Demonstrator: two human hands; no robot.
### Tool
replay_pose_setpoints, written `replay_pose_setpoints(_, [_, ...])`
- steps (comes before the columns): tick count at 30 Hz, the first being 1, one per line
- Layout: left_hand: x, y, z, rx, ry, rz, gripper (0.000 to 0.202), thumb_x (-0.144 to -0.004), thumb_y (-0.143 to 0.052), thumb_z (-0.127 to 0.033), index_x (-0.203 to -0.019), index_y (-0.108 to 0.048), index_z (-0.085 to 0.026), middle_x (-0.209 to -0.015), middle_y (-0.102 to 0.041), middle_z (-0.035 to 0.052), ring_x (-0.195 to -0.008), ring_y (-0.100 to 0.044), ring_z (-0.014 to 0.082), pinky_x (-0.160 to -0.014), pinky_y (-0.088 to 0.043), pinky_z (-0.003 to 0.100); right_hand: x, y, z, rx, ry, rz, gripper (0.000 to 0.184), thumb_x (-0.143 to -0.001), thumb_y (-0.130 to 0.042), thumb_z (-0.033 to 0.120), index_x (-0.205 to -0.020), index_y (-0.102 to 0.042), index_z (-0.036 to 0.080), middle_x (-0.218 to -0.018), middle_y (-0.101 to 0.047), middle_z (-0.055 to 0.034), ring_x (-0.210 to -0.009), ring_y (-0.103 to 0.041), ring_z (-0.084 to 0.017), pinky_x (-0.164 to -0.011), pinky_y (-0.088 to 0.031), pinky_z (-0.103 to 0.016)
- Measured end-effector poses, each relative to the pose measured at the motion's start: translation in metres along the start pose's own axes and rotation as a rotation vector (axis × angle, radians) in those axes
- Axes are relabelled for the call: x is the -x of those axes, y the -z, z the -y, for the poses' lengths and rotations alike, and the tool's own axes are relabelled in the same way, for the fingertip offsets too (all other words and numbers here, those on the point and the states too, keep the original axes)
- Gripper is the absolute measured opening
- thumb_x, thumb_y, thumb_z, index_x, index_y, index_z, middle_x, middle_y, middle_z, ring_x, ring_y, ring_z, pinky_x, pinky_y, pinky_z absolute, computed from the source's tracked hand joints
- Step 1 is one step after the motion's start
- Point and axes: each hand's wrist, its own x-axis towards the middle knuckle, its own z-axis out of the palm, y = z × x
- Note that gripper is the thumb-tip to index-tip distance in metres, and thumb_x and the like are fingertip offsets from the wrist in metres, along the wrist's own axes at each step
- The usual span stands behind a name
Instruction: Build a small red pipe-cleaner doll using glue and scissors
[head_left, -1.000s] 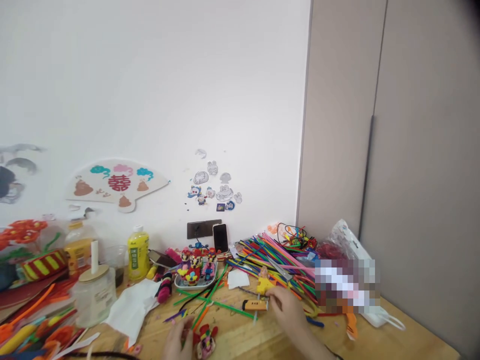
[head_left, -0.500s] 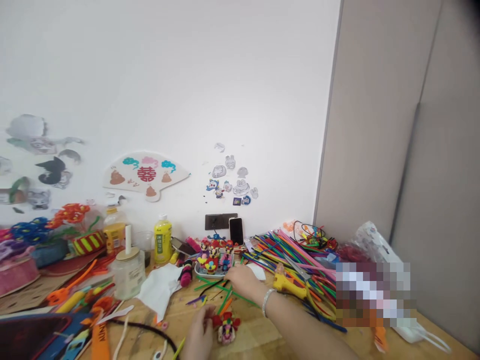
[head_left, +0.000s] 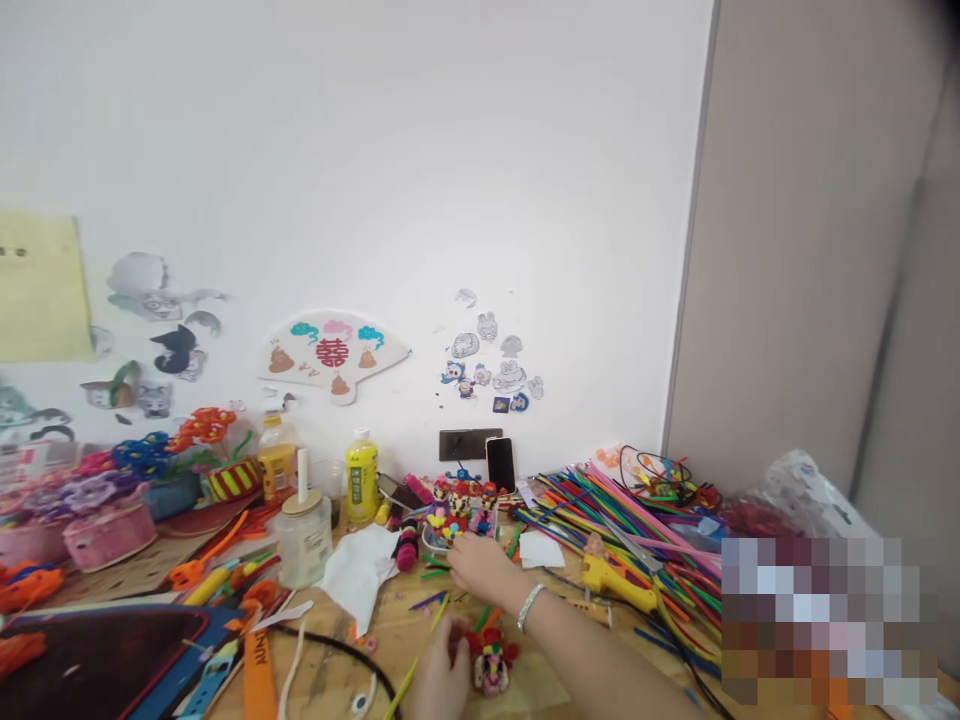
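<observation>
My left hand (head_left: 441, 672) is low in the middle of the view, its fingers curled against the side of a small red, pink and cream fuzzy doll (head_left: 492, 668) on the table. Farther forward, my right hand (head_left: 484, 568), with a silvery bracelet at the wrist, reaches across in front of a small white tray (head_left: 433, 549). Its fingers are bent down and drawn together; whatever they hold is hidden. In the tray stand several colourful fuzzy dolls (head_left: 455, 505). Green pipe cleaner pieces (head_left: 435, 574) lie beside the right fingertips.
A yellow glue gun (head_left: 619, 582) and a heap of pipe cleaners (head_left: 600, 510) lie to the right. To the left are a white tissue (head_left: 356, 575), a glass jar (head_left: 304, 550) and a yellow bottle (head_left: 362, 478). A phone (head_left: 501, 465) leans against the wall.
The view has swung left, so the scene sits farther right. My right hand has stayed by the tray's front, its fingers now bent more downward. The left hand remains beside the doll.
</observation>
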Motion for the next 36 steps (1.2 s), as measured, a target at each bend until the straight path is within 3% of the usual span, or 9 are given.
replay_pose_setpoints(3, [-0.001, 0.000, 0.000, -0.015, 0.015, -0.021, 0.014, -0.070, -0.043, -0.022, -0.075, -0.056, -0.019, -0.078, -0.072, 0.0106, -0.074, -0.068, 0.0233, -0.072, -0.054, 0.035, -0.001, 0.023, 0.001, -0.064, 0.007, -0.220, 0.011, -0.084, -0.051, 0.018, -0.076, -0.057, 0.014, -0.077, -0.061, -0.0064, -0.077, -0.056, -0.020, -0.064, -0.048, -0.032])
replay_pose_setpoints(7, [0.001, 0.002, -0.005, -0.052, 0.008, 0.002, 0.017, -0.072, -0.043, -0.025, -0.078, -0.056, -0.018, -0.084, -0.071, 0.0124, -0.080, -0.068, 0.0241, -0.075, -0.053, 0.036, 0.005, 0.081, -0.003, -0.166, -0.094, -0.557, 0.016, -0.090, -0.034, 0.015, -0.091, -0.051, 0.015, -0.085, -0.058, -0.0087, -0.082, -0.052, -0.019, -0.071, -0.046, -0.034])
replay_pose_setpoints(10, [0.005, 0.005, -0.014, -0.099, -0.016, 0.045, 0.021, -0.075, -0.040, -0.027, -0.080, -0.058, -0.017, -0.084, -0.071, 0.0114, -0.079, -0.067, 0.0244, -0.075, -0.052, 0.038, 0.024, 0.125, -0.009, -0.215, -0.140, -0.749, 0.016, -0.091, -0.031, 0.015, -0.097, -0.045, 0.018, -0.089, -0.056, -0.0087, -0.085, -0.051, -0.019, -0.073, -0.044, -0.035])
replay_pose_setpoints(13, [0.010, 0.006, -0.024, -0.153, -0.056, 0.117, 0.020, -0.075, -0.041, -0.025, -0.076, -0.060, -0.018, -0.075, -0.070, 0.0078, -0.074, -0.066, 0.0239, -0.072, -0.051, 0.037, 0.057, 0.145, -0.011, -0.238, -0.121, -0.841, 0.011, -0.090, -0.036, 0.015, -0.095, -0.045, 0.020, -0.086, -0.055, -0.0064, -0.084, -0.049, -0.020, -0.075, -0.042, -0.037])
replay_pose_setpoints(16, [0.015, 0.006, -0.031, -0.201, -0.102, 0.172, 0.017, -0.072, -0.046, -0.020, -0.078, -0.061, -0.018, -0.075, -0.069, 0.0059, -0.074, -0.065, 0.0229, -0.072, -0.050, 0.036, 0.096, 0.131, -0.006, -0.265, -0.036, -0.704, 0.011, -0.089, -0.039, 0.015, -0.093, -0.048, 0.020, -0.083, -0.055, -0.0056, -0.080, -0.049, -0.019, -0.072, -0.043, -0.035])
replay_pose_setpoints(19, [0.018, 0.007, -0.036, -0.252, -0.155, 0.177, 0.017, -0.073, -0.047, -0.018, -0.081, -0.061, -0.017, -0.078, -0.068, 0.0074, -0.075, -0.063, 0.0233, -0.073, -0.050, 0.038, 0.131, 0.096, 0.002, -0.274, -0.051, -0.501, 0.015, -0.089, -0.037, 0.015, -0.089, -0.052, 0.019, -0.076, -0.055, -0.0039, -0.072, -0.048, -0.018, -0.064, -0.043, -0.031])
replay_pose_setpoints(25, [0.025, 0.010, -0.047, -0.368, -0.381, 0.149, 0.016, -0.077, -0.053, -0.025, -0.087, -0.064, -0.019, -0.091, -0.065, 0.0105, -0.090, -0.059, 0.0252, -0.083, -0.046, 0.042, 0.158, 0.040, 0.015, -0.359, -0.238, -0.365, 0.014, -0.085, -0.042, 0.015, -0.076, -0.051, 0.019, -0.074, -0.055, -0.0024, -0.073, -0.050, -0.018, -0.065, -0.042, -0.030])
replay_pose_setpoints(30, [0.028, 0.009, -0.055, -0.557, -0.729, 0.197, 0.012, -0.080, -0.052, -0.021, -0.083, -0.063, -0.022, -0.083, -0.067, 0.0064, -0.081, -0.061, 0.0208, -0.072, -0.050, 0.033, 0.155, 0.039, 0.025, -0.428, -0.262, -0.300, 0.009, -0.082, -0.048, 0.014, -0.077, -0.053, 0.019, -0.075, -0.056, -0.0014, -0.075, -0.051, -0.018, -0.067, -0.041, -0.029])
replay_pose_setpoints(36, [0.026, 0.008, -0.055, -0.652, -0.728, 0.212, 0.020, -0.081, -0.048, -0.028, -0.072, -0.065, -0.022, -0.067, -0.068, 0.0047, -0.065, -0.062, 0.0189, -0.061, -0.051, 0.029, 0.156, 0.063, 0.008, -0.304, -0.256, -0.361, 0.006, -0.080, -0.051, 0.017, -0.078, -0.056, 0.020, -0.076, -0.060, -0.0015, -0.075, -0.053, -0.017, -0.068, -0.042, -0.027])
